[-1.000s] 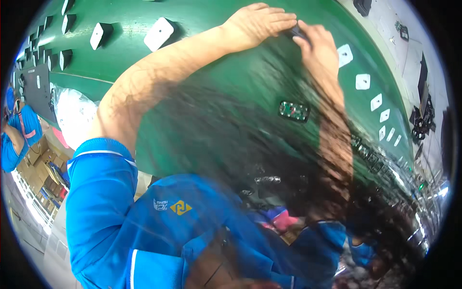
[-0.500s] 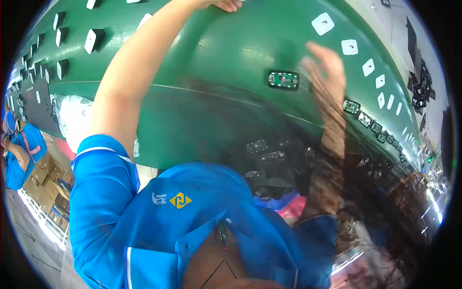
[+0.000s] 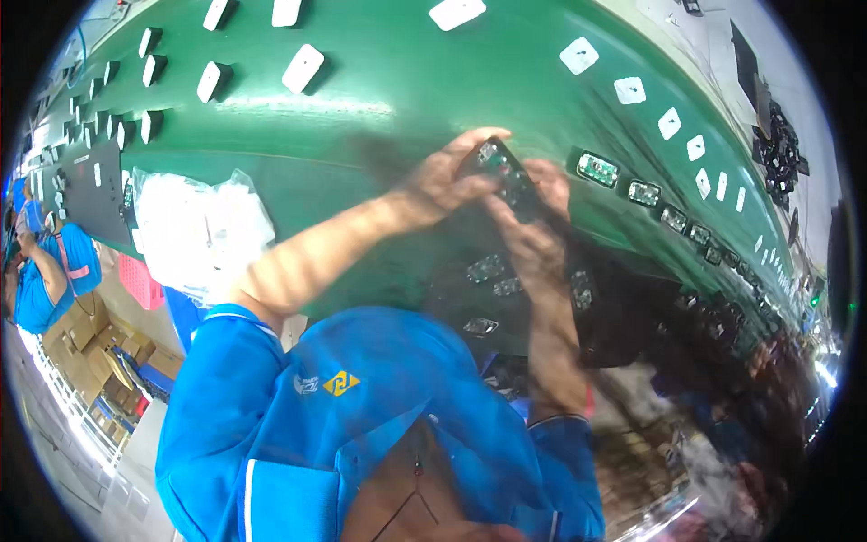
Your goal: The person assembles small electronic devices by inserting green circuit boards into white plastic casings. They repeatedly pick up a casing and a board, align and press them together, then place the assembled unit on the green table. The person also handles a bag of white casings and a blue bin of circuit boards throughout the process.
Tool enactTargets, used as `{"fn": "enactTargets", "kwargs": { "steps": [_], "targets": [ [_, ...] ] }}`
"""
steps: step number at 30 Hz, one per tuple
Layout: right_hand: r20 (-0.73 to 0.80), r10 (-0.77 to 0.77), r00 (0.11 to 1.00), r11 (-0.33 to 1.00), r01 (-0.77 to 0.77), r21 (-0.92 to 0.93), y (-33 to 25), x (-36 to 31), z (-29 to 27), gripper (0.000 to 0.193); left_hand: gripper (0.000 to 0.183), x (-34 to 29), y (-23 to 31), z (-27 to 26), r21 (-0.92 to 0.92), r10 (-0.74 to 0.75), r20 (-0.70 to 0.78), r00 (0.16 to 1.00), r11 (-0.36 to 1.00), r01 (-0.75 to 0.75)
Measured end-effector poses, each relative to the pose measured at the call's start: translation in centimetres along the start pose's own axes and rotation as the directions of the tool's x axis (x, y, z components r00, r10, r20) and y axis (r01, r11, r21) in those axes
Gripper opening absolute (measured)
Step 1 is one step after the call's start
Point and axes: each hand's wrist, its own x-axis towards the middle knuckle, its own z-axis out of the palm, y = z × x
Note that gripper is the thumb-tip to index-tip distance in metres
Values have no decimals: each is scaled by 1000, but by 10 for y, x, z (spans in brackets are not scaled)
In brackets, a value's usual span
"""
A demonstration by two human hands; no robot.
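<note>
A dark rectangular case with a green circuit board (image 3: 495, 161) is tilted up above the green surface, between both hands. My left hand (image 3: 456, 176) grips its left side, the thumb along the near edge. My right hand (image 3: 540, 212) is at its right side, fingers bent and partly blurred; the case hides some of the contact. Right of my hands, a similar cased board (image 3: 597, 169) lies in a curving row with another board unit (image 3: 644, 192) and several more. Beyond my hands lies a white flat cover (image 3: 458, 13).
White covers (image 3: 630, 90) line the far right of the green work surface (image 3: 361, 144). Upright white-and-black housings (image 3: 215, 81) stand at the far left. A clear plastic bag (image 3: 203, 230) lies by my left arm. Loose clear parts (image 3: 485, 267) rest near my body; another person (image 3: 77, 257) is at left.
My left hand has come back from the far edge, where a white cover now lies. The cased board that lay on the surface is now lifted between both hands.
</note>
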Motion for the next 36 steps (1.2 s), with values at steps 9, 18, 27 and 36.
{"fn": "enactTargets", "kwargs": {
  "steps": [9,18,27,36],
  "targets": [
    [56,-325,944,933,330,-146,-38,-43,-31,23,55,-30,42,24,-205,-136,236,962,961,186],
    [-285,69,956,944,30,329,-63,-82,-19,7,65,-43,66,59,519,279,152,948,794,-317],
    [-163,-515,842,756,356,-549,-62,-85,-27,11,56,-39,52,58,244,140,87,986,957,-157],
    [271,176,946,907,-263,329,-58,-51,-68,18,59,-30,68,54,496,110,272,956,836,-237]
  ]
}}
